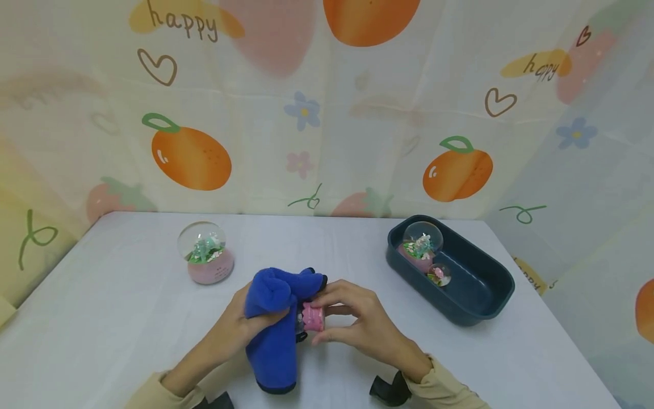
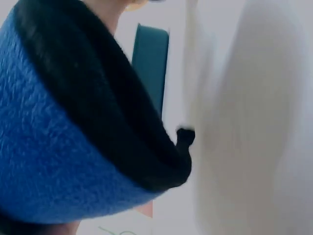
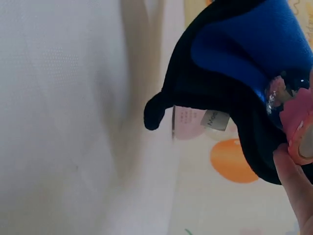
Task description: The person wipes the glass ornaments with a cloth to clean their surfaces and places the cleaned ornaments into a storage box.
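My left hand (image 1: 239, 318) grips a folded blue cloth (image 1: 273, 349) with black edging above the table. Against the cloth sits a small snow globe (image 1: 314, 318) lying sideways, its scalloped pink base facing right. The thumb and fingers of my right hand (image 1: 364, 318) pinch that base. In the right wrist view, the glass ball with pink and pale bits inside the snow globe (image 3: 299, 115) rests in a fold of the cloth (image 3: 244, 36). The cloth (image 2: 63, 156) fills much of the left wrist view and hides the left fingers there.
A larger snow globe (image 1: 209, 270) with a pink base stands at the back left. At the right, a dark teal tray (image 1: 480, 284) contains another large snow globe (image 1: 421, 241) and a small one (image 1: 439, 275). A black strap (image 1: 390, 390) hangs by the right wrist. Behind the white table (image 1: 128, 312) hangs a printed curtain.
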`<state>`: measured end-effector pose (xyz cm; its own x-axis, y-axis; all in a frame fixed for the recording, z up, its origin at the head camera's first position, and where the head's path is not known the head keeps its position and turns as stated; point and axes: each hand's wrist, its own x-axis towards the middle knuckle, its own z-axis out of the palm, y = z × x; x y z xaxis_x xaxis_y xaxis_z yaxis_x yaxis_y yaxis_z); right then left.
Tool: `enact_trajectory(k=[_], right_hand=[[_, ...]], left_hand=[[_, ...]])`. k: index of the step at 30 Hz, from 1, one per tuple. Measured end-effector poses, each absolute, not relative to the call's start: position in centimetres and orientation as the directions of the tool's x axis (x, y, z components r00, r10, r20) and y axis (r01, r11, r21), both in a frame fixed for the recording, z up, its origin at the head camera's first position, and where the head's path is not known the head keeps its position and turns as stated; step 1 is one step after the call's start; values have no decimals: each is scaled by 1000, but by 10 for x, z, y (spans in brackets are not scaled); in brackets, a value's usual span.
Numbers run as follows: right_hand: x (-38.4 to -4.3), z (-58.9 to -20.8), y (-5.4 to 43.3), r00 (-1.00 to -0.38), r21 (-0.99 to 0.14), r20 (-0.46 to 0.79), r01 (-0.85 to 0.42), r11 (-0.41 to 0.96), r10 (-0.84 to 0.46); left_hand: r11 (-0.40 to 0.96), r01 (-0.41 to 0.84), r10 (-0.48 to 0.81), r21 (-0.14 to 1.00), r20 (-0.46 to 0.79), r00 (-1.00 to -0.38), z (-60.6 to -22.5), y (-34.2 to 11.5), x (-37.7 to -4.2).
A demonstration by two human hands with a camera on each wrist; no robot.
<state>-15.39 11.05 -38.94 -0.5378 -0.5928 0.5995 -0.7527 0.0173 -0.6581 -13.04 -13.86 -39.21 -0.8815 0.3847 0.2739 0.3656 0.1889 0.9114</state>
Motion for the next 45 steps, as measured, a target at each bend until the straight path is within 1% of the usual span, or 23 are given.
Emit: enact_trajectory(k=[5,8,9,14,15,17,20,26,30,33,38,41,43,45], right_hand=[[-155,-390,111,-494,-602,649,-799,7,-579],[-155,-390,111,-498,-605,649,-796,6,-576],[-155,-390,111,-510,-620,639,-785,7,-576],[-153,-389,111,-613,-720,545,-692,57,-571],[-153,-389,112,-628,-735,529,-675,61,-571],[-152,-389,112,-631,-747,521,-663,52,-574],[-153,-389,112,-606,-735,548,-678,14,-576],[-153,-391,111,-515,-642,636,-766,-24,-575],[-153,-391,110,-501,-627,645,-778,-25,-578],[-153,-391,110,-492,-614,647,-789,-17,-582],[-153,-392,110,-469,-582,648,-813,6,-600],[-154,-391,111,-449,-559,660,-829,6,-603],[-155,-390,111,-429,-535,673,-845,4,-602],[-155,-390,111,-413,-512,686,-859,5,-600]], left_hand=[[160,236,485,958,132,-865,-393,-138,-131],[160,219,495,963,114,-862,-394,-137,-131],[164,230,482,959,125,-867,-394,-137,-131],[199,335,395,921,238,-887,-395,-136,-129],[209,349,383,914,252,-889,-395,-136,-129],[213,371,372,904,276,-886,-395,-135,-129],[217,378,384,900,277,-881,-396,-135,-129],[241,304,440,922,175,-881,-396,-135,-130],[290,328,415,899,191,-889,-394,-135,-130],[312,362,378,878,235,-896,-392,-136,-129],[289,382,325,878,286,-902,-389,-137,-129],[253,339,323,906,252,-912,-389,-138,-130],[221,296,360,929,204,-910,-390,-138,-131],[199,251,421,947,149,-895,-390,-139,-132]])
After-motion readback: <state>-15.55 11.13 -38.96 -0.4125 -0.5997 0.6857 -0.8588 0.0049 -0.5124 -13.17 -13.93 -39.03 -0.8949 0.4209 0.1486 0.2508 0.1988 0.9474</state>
